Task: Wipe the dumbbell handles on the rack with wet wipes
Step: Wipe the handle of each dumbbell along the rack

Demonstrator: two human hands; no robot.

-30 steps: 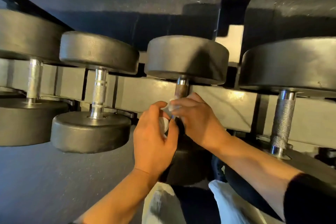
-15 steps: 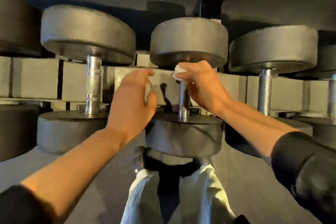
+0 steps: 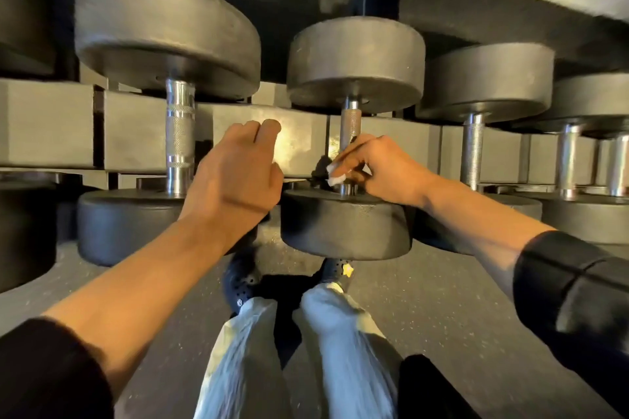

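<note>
Speckled rubber floor (image 3: 442, 299) | right hand (image 3: 384, 170) grip pinching white wipe (image 3: 335, 175) on knurled handle (image 3: 350, 126) | left hand (image 3: 235, 173) relaxed

No readable text, label or number shows on anything here.

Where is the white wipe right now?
The wet wipe is pinched in the right hand, low on the middle dumbbell's handle.
</note>
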